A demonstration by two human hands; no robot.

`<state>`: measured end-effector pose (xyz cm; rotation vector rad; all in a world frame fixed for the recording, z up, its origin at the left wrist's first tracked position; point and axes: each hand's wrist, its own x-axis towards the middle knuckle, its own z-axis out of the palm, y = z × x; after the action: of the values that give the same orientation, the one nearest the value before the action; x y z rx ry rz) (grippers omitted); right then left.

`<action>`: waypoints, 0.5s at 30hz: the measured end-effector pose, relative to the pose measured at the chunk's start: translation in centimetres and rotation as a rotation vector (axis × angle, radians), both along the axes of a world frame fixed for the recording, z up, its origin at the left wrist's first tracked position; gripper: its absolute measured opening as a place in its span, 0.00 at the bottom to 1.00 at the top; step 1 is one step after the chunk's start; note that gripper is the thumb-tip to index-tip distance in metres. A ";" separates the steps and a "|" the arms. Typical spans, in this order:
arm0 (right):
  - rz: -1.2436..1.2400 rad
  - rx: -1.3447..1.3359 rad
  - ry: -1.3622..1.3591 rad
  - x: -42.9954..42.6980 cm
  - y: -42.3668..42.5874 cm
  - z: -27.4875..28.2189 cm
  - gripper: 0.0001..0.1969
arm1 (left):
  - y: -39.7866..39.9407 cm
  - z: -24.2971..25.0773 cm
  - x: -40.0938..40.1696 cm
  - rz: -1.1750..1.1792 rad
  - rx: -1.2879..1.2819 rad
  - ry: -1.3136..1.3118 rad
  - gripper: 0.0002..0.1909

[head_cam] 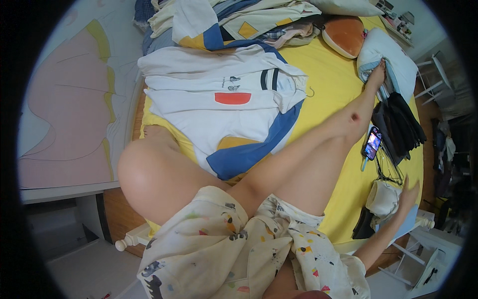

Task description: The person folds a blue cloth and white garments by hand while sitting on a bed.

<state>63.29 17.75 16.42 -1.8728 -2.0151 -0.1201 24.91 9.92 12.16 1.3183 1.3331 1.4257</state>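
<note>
My right hand [409,192] is at the right edge of the bed, fingers apart, with nothing seen in it. Beside it are a rolled white cloth [382,198] and several thin wire hangers [390,168]. A white long-sleeved top [186,86] with blue and mustard panels, a red patch and printed butterflies lies flat in front of me. From its collar sticks a hanger hook [310,92]. My left hand is out of view. A lit phone [372,143] lies between my leg and a row of dark garments [401,123].
Heaped clothes [239,22] cover the far side of the yellow-sheeted bed [325,71]. An orange-brown cushion [345,35] and a white pillow [392,56] lie at the far right, my foot against the pillow. White stools [433,80] stand beyond the bed's right edge.
</note>
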 end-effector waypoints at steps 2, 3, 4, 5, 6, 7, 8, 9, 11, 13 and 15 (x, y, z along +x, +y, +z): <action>0.260 -0.086 0.294 -11.5 -1.6 1.6 0.30 | -1.2 -0.3 -4.9 0.257 -0.061 0.163 0.12; 0.401 -0.117 0.503 -14.7 -0.4 0.5 0.25 | -1.4 -0.7 -6.7 0.363 -0.051 0.301 0.12; 0.512 -0.198 0.672 -18.2 0.4 -1.6 0.22 | -1.9 -1.5 -8.7 0.461 -0.102 0.405 0.13; 0.549 -0.320 0.714 -23.9 -2.2 -0.9 0.20 | -3.2 -3.0 -10.9 0.565 -0.170 0.514 0.13; 0.656 -0.320 0.701 -26.1 -0.8 -4.2 0.18 | -3.8 -3.9 -12.5 0.626 -0.154 0.505 0.14; 0.616 -0.366 0.608 -31.1 -3.5 -2.8 0.18 | -4.9 -5.2 -14.4 0.695 -0.149 0.510 0.15; 0.713 -0.441 0.594 -33.9 -3.2 -5.8 0.20 | -6.2 -6.4 -16.2 0.713 -0.249 0.538 0.16; 0.712 -0.567 0.637 -36.4 -3.6 -6.8 0.23 | -6.9 -7.4 -17.5 0.721 -0.336 0.547 0.18; 0.761 -0.566 0.684 -40.5 -4.2 -10.1 0.21 | -8.6 -8.8 -19.0 0.754 -0.390 0.639 0.22; 0.737 -0.510 0.684 -43.7 -5.8 -11.7 0.19 | -10.8 -10.8 -20.7 0.749 -0.426 0.665 0.26; 0.706 -0.439 0.691 -45.8 -5.4 -13.3 0.17 | -12.3 -11.9 -21.0 0.678 -0.424 0.854 0.29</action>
<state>17.51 12.38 3.07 -1.0347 -2.1104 1.0674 3.89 -2.34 0.27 1.2693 2.6698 0.8476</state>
